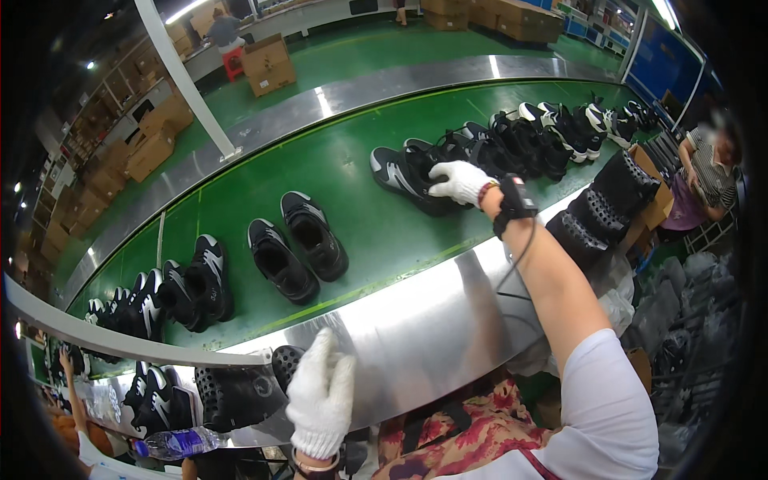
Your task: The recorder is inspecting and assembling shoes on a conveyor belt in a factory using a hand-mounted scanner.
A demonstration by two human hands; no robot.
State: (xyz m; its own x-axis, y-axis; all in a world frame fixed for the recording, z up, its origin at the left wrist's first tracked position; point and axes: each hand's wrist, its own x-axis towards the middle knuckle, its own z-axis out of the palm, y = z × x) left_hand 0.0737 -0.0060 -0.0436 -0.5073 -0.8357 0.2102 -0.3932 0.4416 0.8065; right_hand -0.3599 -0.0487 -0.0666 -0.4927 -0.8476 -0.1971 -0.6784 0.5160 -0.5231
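Observation:
On the green conveyor belt, my right hand, in a white knit glove, reaches to a black sneaker with grey panels. Its thumb and fingers close on the shoe near the opening. Below the belt's near edge, over the metal ledge, is my left hand, gloved too. Its fingers stretch upward with nothing seen in them. Right beside it lies a black piece with a studded surface, partly hidden by the hand. A pair of black sneakers stands on the belt between my two hands and farther in.
More shoes line the belt at right and left. Studded black pieces stack at the right ledge; a water bottle lies lower left. A white metal rail crosses at left. A person sits at far right.

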